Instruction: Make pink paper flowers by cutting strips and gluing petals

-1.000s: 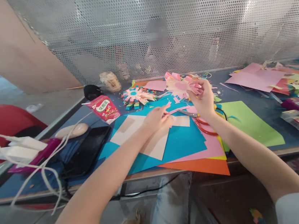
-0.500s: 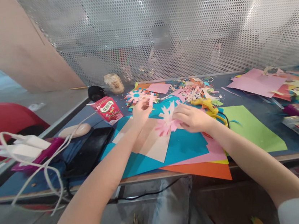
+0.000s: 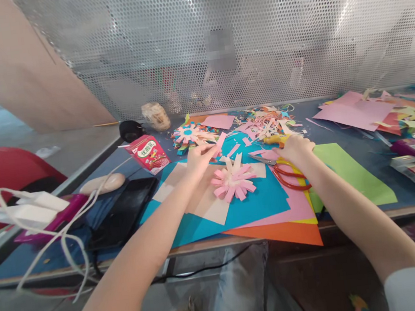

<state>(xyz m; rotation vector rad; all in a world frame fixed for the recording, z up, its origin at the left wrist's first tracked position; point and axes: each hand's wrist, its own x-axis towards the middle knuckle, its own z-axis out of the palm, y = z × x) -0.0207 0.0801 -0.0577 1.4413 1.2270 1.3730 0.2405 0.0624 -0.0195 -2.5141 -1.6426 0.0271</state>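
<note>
Head view: a pink strip (image 3: 220, 143), slanting up to the right, is pinched in the left hand (image 3: 199, 156). Just below it the paper flower (image 3: 233, 182) lies on a blue sheet (image 3: 266, 200), nearer the left hand. The right hand (image 3: 294, 149) curls by the scissors (image 3: 289, 179), grip unclear.

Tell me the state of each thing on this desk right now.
Left hand, pinching a pink strip.
Right hand, on the glue gun, grip unclear.
Paper flower, lying flat on blue paper.
Scissors, lying unheld.
Tablet, screen dark.
</note>
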